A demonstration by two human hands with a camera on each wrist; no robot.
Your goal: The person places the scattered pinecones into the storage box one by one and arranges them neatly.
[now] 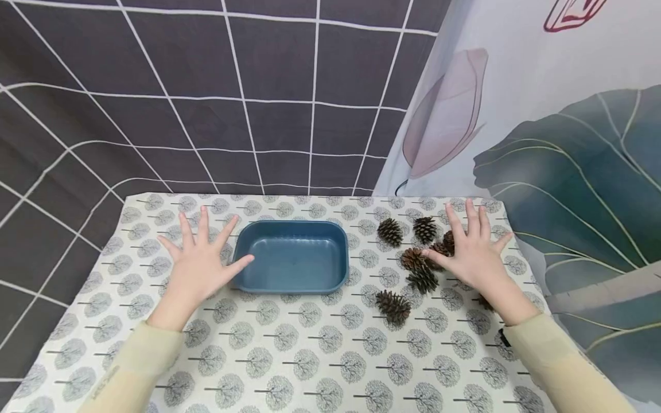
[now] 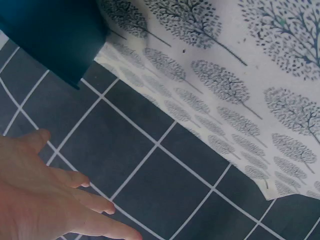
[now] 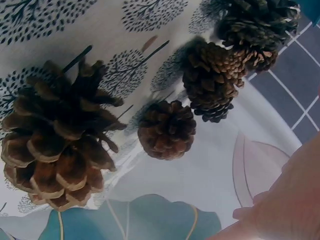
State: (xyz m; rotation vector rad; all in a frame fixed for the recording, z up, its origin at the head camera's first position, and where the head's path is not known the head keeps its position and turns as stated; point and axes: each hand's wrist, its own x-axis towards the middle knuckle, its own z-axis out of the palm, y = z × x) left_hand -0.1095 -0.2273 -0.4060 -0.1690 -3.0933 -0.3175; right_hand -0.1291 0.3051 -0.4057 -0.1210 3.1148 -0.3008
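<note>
My left hand (image 1: 198, 264) is spread wide beside the left end of a blue rectangular basin (image 1: 294, 264), its thumb overlapping the rim in the head view. In the left wrist view, that hand (image 2: 65, 195) has its fingers extended and holds nothing, with the basin (image 2: 55, 40) at the upper left. Over on the right, my right hand (image 1: 475, 255) is spread too, above several brown pine cones (image 1: 393, 308), partly hiding some of them. The right wrist view shows a large pine cone (image 3: 60, 140) close up and a smaller pine cone (image 3: 167, 130), apart from the hand (image 3: 285, 200).
A tree-patterned cloth (image 1: 310, 355) covers the table. Behind it hangs a dark curtain (image 1: 279, 126) with white grid lines, and a pale curtain (image 1: 527, 74) with leaf prints hangs at the right. A small black object (image 1: 504, 338) shows by the right sleeve.
</note>
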